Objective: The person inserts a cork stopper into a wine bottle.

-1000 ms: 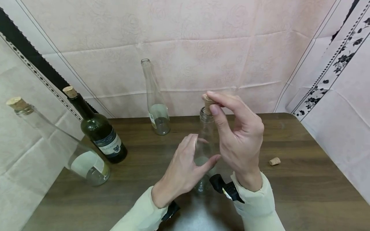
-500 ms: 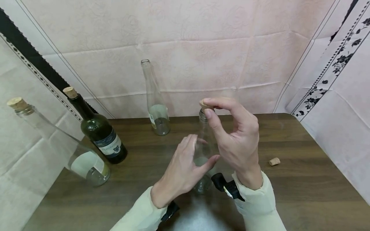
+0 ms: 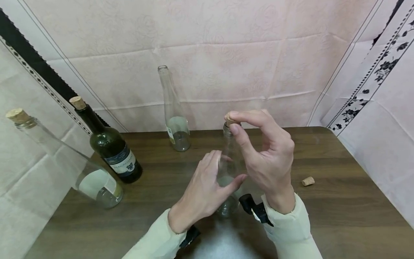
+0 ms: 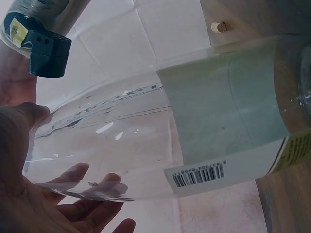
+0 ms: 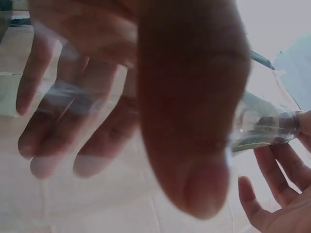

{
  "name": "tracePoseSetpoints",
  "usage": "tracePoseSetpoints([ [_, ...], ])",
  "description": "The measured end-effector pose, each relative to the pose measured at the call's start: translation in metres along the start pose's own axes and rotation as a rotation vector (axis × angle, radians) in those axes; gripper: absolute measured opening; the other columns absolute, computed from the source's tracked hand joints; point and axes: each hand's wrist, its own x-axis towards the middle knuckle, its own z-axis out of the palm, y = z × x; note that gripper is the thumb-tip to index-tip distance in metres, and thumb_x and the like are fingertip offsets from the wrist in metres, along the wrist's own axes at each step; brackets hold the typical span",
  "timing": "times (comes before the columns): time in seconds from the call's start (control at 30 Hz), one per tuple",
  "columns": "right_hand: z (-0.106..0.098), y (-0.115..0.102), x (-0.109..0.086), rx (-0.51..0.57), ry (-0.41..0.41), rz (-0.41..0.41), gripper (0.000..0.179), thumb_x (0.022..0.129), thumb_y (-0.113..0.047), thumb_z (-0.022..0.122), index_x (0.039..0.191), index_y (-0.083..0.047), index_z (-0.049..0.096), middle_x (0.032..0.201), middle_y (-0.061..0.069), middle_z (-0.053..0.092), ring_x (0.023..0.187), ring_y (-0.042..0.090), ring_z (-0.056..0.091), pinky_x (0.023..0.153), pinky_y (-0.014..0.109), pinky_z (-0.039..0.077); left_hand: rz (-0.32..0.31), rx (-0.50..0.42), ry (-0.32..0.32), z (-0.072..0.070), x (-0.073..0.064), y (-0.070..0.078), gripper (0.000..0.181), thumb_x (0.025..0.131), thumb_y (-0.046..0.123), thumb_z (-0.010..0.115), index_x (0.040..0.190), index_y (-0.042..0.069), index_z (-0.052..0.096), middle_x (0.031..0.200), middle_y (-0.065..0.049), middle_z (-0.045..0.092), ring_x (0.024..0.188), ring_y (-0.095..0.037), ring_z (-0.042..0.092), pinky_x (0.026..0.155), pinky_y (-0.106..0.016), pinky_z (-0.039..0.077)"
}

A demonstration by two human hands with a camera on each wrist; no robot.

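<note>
A clear glass bottle [image 3: 228, 167] stands upright on the table in front of me in the head view. My left hand [image 3: 203, 190] holds its body, fingers on the far side and thumb on the near side. The left wrist view shows this bottle's pale label [image 4: 223, 107] with a barcode. At the mouth, my right hand [image 3: 270, 154] pinches a cork [image 3: 230, 118] between thumb and forefinger. The cork's lower end is in the neck; how deep, I cannot tell. In the right wrist view my left thumb [image 5: 194, 121] covers much of the scene.
To the left stand a corked dark green wine bottle [image 3: 114, 151] and a corked clear bottle [image 3: 97, 185]. An uncorked clear bottle [image 3: 176, 122] is near the table's back edge. A loose cork [image 3: 308, 181] lies on the wooden table [image 3: 343, 216] at right.
From a second ago, my right hand has lowered the cork from above the rim into the bottle's mouth. Over the last half second it has barely moved. My left hand stays in place.
</note>
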Motion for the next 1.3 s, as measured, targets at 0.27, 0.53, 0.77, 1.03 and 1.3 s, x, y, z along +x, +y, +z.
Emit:
tracePoseSetpoints([
  [0.27, -0.002, 0.000, 0.000, 0.085, -0.024, 0.020, 0.016, 0.091, 0.008, 0.066, 0.106, 0.015, 0.069, 0.107, 0.010, 0.076, 0.101, 0.025, 0.069, 0.096, 0.037, 0.054, -0.015, 0.001, -0.012, -0.001, 0.000, 0.001, 0.044, 0.092, 0.052, 0.070, 0.116, 0.018, 0.058, 0.108, 0.008, 0.059, 0.101, -0.015, 0.055, 0.090, -0.034, 0.046],
  [0.53, -0.012, -0.003, -0.002, 0.039, -0.101, 0.066, 0.028, 0.092, 0.007, 0.066, 0.120, 0.011, 0.067, 0.119, 0.009, 0.074, 0.110, 0.022, 0.068, 0.101, 0.036, 0.052, 0.006, 0.017, 0.008, -0.001, -0.001, -0.001, 0.045, 0.091, 0.053, 0.071, 0.117, 0.019, 0.059, 0.110, 0.007, 0.062, 0.100, -0.012, 0.054, 0.088, -0.033, 0.046],
  [0.77, -0.025, -0.001, -0.001, -0.032, -0.079, 0.024, 0.030, 0.092, 0.004, 0.067, 0.121, 0.011, 0.066, 0.110, 0.013, 0.075, 0.103, 0.023, 0.070, 0.097, 0.034, 0.052, -0.010, 0.019, 0.029, -0.006, 0.000, -0.004, 0.042, 0.089, 0.050, 0.074, 0.114, 0.019, 0.060, 0.109, 0.008, 0.061, 0.102, -0.012, 0.055, 0.089, -0.034, 0.046],
  [1.03, -0.049, 0.005, -0.004, -0.168, -0.099, 0.070, 0.027, 0.089, 0.006, 0.067, 0.116, 0.006, 0.071, 0.099, 0.011, 0.075, 0.096, 0.017, 0.070, 0.091, 0.027, 0.052, -0.070, 0.021, 0.045, -0.017, 0.003, -0.011, 0.039, 0.088, 0.047, 0.076, 0.111, 0.020, 0.060, 0.107, 0.008, 0.060, 0.095, -0.011, 0.052, 0.084, -0.032, 0.046],
  [1.3, -0.073, 0.016, -0.013, -0.349, -0.201, 0.084, 0.030, 0.088, 0.004, 0.069, 0.116, -0.003, 0.074, 0.095, 0.008, 0.074, 0.095, 0.005, 0.066, 0.092, 0.020, 0.048, -0.135, 0.009, 0.052, -0.027, 0.003, -0.022, 0.036, 0.089, 0.044, 0.075, 0.111, 0.020, 0.061, 0.108, 0.008, 0.059, 0.094, -0.012, 0.050, 0.082, -0.032, 0.045],
])
